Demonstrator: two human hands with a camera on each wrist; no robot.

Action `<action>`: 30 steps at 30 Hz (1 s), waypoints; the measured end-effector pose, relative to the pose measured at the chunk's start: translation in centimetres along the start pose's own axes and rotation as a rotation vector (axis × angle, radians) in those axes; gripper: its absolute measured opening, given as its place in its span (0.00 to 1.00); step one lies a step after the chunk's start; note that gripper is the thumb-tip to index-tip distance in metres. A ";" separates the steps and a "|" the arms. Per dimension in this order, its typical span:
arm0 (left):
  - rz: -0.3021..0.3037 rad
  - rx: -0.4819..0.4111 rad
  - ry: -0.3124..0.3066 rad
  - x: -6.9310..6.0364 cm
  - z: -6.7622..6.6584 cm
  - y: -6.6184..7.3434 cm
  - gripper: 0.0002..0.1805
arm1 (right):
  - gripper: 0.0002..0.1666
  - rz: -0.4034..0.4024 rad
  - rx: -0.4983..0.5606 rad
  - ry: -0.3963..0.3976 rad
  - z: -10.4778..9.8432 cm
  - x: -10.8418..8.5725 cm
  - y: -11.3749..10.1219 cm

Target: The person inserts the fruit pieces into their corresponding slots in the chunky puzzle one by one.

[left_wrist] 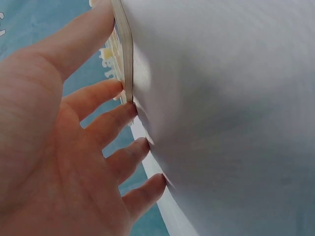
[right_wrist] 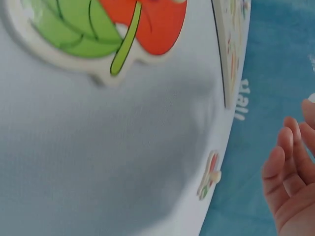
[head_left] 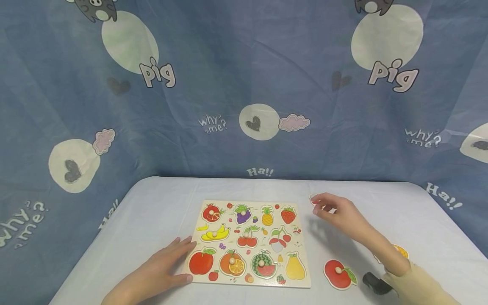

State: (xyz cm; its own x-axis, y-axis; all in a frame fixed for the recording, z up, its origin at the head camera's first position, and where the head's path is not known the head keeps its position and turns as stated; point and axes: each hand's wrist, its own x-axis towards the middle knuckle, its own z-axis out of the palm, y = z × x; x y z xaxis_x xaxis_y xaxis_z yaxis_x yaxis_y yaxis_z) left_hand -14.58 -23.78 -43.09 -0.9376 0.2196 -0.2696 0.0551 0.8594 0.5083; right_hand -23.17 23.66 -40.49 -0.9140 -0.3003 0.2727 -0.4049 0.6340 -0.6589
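A wooden fruit puzzle board (head_left: 263, 254) lies on the white table, several of its fruits bearing small knobs. My left hand (head_left: 160, 264) rests at the board's left edge, fingers spread. In the left wrist view, the thumb and nearest fingers of this hand (left_wrist: 74, 132) touch the board's edge (left_wrist: 125, 54). Beyond the board's right side, my right hand (head_left: 341, 214) is raised with fingers bent and a gap at the thumb. Its fingertips partly cover a small red puzzle piece (head_left: 312, 197) in the head view. The right wrist view shows this hand (right_wrist: 293, 182) apart from a knobbed red piece (right_wrist: 210, 172).
A red apple piece (head_left: 337, 274) with a knob lies right of the board. Under the right forearm, a yellow-orange piece (head_left: 401, 250) is partly hidden. A black object (head_left: 376, 284) sits by the right sleeve. Blue printed cloth (head_left: 228, 152) hangs behind the table.
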 end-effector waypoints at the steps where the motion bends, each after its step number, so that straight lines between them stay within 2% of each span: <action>1: 0.002 0.000 0.002 0.0 0.0 0.0 0.47 | 0.17 0.003 -0.006 0.013 0.0 0.1 0.2; 6: 0.017 -0.001 0.004 0.0 0.0 0.0 0.46 | 0.16 0.029 -0.015 0.064 -0.3 0.5 0.9; 12: 0.018 0.006 0.008 0.0 0.0 0.2 0.46 | 0.14 0.091 -0.027 0.079 -0.7 1.0 1.6; 14: 0.014 0.010 0.008 0.0 0.0 0.2 0.46 | 0.14 0.125 -0.018 0.074 -0.8 1.2 1.9; 21: -0.004 0.011 0.005 -0.1 0.0 0.3 0.47 | 0.17 0.230 0.121 0.037 -1.2 1.7 3.0; 30: 0.009 0.000 -0.001 -0.1 -0.1 0.2 0.46 | 0.17 0.308 0.077 -0.041 -0.8 2.6 4.3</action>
State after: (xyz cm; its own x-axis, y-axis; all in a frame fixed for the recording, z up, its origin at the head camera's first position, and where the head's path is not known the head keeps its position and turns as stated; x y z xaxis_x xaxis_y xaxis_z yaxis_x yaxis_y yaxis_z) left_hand -14.51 -23.66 -42.84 -0.9369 0.2274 -0.2656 0.0634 0.8575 0.5106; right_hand -27.35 26.17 -42.05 -0.9909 -0.1322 0.0243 -0.1046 0.6446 -0.7573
